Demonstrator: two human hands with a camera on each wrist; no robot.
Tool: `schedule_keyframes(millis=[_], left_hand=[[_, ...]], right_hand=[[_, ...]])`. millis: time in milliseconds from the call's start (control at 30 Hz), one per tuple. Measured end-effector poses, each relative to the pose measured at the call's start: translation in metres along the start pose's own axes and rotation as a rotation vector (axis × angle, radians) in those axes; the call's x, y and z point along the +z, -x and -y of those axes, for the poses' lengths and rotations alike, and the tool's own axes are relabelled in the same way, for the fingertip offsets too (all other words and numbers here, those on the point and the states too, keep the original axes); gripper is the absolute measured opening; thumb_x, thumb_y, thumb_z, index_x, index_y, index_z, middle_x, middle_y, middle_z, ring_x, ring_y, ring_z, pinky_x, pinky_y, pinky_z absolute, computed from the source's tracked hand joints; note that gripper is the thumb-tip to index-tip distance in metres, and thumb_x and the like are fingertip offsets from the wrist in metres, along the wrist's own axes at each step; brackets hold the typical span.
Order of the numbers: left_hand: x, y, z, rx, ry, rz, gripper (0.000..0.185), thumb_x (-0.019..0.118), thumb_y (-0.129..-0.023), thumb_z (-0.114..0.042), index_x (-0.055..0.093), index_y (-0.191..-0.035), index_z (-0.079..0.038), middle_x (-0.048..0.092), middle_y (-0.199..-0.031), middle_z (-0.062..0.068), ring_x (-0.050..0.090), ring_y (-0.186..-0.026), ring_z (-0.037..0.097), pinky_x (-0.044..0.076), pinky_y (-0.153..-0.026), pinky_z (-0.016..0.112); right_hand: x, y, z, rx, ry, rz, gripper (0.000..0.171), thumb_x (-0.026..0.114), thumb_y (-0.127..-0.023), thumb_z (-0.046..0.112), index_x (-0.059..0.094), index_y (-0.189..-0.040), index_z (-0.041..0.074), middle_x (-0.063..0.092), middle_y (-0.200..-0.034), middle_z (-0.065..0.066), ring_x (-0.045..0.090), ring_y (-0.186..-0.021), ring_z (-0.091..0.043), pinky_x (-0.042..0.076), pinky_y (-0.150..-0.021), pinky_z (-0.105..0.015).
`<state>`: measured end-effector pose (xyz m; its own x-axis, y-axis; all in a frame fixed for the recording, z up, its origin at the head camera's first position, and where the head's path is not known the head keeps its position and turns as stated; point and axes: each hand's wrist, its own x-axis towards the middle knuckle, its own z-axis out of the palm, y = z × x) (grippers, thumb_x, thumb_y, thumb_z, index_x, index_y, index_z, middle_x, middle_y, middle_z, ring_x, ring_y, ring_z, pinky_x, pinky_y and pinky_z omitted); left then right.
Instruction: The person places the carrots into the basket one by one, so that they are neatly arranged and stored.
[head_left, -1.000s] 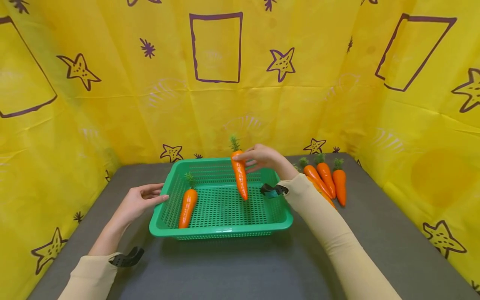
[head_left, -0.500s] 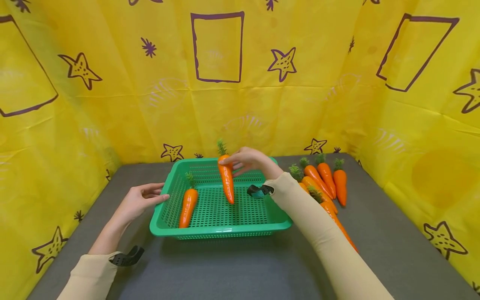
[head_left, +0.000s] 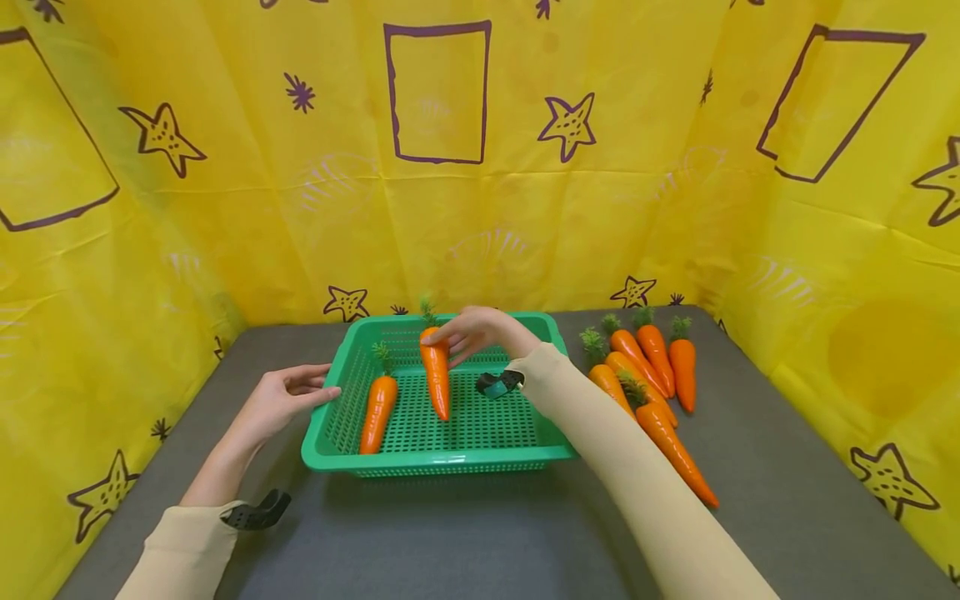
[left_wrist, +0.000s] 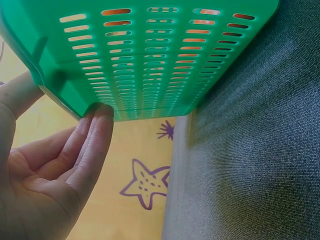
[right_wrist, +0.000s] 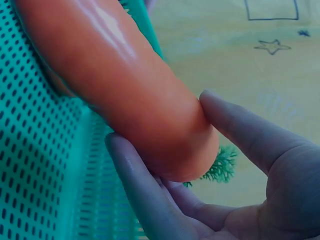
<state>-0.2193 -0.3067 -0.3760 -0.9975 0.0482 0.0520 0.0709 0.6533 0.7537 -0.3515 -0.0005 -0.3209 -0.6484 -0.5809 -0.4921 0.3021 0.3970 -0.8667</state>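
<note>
Head view: Rectangular green plastic basket with perforated walls (head_left: 450, 459) sits on a dark grey cloth-covered table (head_left: 442, 542). Left hand (head_left: 281, 404) at the basket's left side, thumb over the rim, remaining fingers outside. Right hand (head_left: 483, 330) above the basket's interior, thumb and fingers closed about the upper part of a glossy orange tapered carrot with a green leafy tuft (head_left: 436, 371); tuft up, tip down and slightly right. Whether the tip touches the basket floor: cannot tell. A second glossy orange carrot with green tuft (head_left: 378, 412) lies inside along the left wall. Right of the basket, six loose orange carrots (head_left: 677, 454) on the table, some touching or overlapping. Markings on the yellow fabric backdrop (head_left: 450, 208): purple outlines of starfish, spiky bursts and rectangles.

Left wrist view: fingertips on the outer wall just under the rim, thumb passing to the rim's other side; narrow gap, rim pinched. Orange shows through the wall slots.

Right wrist view: thumb and a finger press opposite sides of the carrot near its broad, tufted end, spread only by its thickness. Perforated basket wall beside it.
</note>
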Motion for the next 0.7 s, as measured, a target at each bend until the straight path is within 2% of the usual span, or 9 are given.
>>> schedule_keyframes(millis=[133,400,700], left_hand=[[0.0,0.0,0.001,-0.003,-0.001,0.001,0.065,0.069,-0.083,-0.048,0.055,-0.133,-0.008,0.062,-0.118,0.017,0.061,-0.105,0.029,0.053,-0.082,0.034],[-0.001,0.0,0.0,0.001,0.002,-0.002,0.065,0.069,-0.083,-0.047,0.055,-0.133,-0.008,0.063,-0.118,0.018,0.062,-0.105,0.03,0.053,-0.083,0.036],[-0.001,0.0,-0.001,0.005,0.007,0.001,0.064,0.069,-0.083,-0.047,0.055,-0.133,-0.008,0.063,-0.118,0.017,0.062,-0.105,0.03,0.053,-0.083,0.037]], right_hand=[[0.008,-0.007,-0.001,0.022,0.022,0.032,0.043,0.07,-0.086,0.014,0.054,-0.123,-0.003,0.065,-0.113,-0.018,0.066,-0.1,-0.027,0.053,-0.09,-0.042],[0.03,-0.019,-0.002,0.04,-0.005,0.065,0.046,0.071,-0.085,0.012,0.05,-0.124,-0.001,0.065,-0.112,-0.018,0.065,-0.104,-0.03,0.054,-0.088,-0.042],[0.042,-0.036,-0.011,0.083,-0.032,0.106,0.036,0.069,-0.087,0.012,0.059,-0.119,-0.001,0.066,-0.11,-0.019,0.066,-0.099,-0.028,0.056,-0.085,-0.04]])
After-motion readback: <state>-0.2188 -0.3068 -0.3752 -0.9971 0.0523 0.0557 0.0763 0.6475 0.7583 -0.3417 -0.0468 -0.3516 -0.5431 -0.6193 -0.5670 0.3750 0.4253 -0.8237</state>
